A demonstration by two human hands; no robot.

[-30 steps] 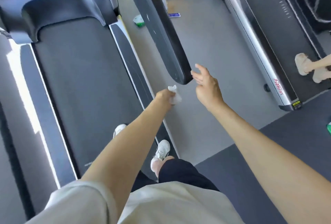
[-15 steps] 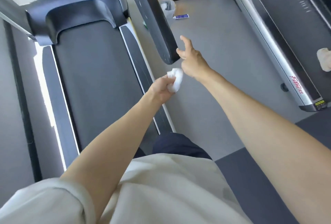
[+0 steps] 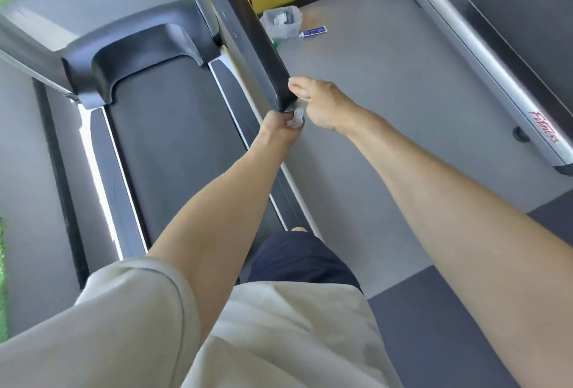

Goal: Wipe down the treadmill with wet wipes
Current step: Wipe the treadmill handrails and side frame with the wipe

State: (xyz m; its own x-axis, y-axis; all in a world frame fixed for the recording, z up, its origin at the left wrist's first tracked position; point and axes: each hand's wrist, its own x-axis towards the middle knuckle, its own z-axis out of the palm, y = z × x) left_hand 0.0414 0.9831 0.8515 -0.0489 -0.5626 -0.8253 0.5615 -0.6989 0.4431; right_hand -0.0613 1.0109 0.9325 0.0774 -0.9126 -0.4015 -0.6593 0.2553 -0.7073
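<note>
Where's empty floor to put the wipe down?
The grey floor is bare between the side rail and the next treadmill, from the tube to the mat. Crowded: by the bin; at the handrail end, where left hand and right hand meet.

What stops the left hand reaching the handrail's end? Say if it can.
Probably yes: the left hand, gripping the wipe, is just under the handrail's end with nothing between; the right hand lies alongside.

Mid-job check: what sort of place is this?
Most likely a gym. The treadmill underfoot has a long black handrail, and a second treadmill marked "Fitness" stands to the right across an open grey floor.
</note>
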